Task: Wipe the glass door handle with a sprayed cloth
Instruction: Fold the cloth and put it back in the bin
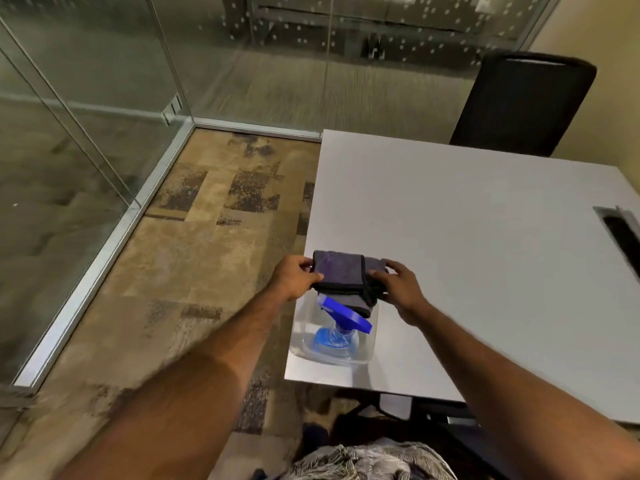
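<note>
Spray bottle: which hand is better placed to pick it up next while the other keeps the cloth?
Probably the right hand: it pinches only the bunched end of the cloth, close to the spray bottle, while the left hand grips the folded edge and can keep it.

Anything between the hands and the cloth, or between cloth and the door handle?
Nothing between them: the left hand and right hand already grip the cloth at its two ends, near the spray bottle in the clear bin. No door handle shows in this view, so that path cannot be judged.
</note>
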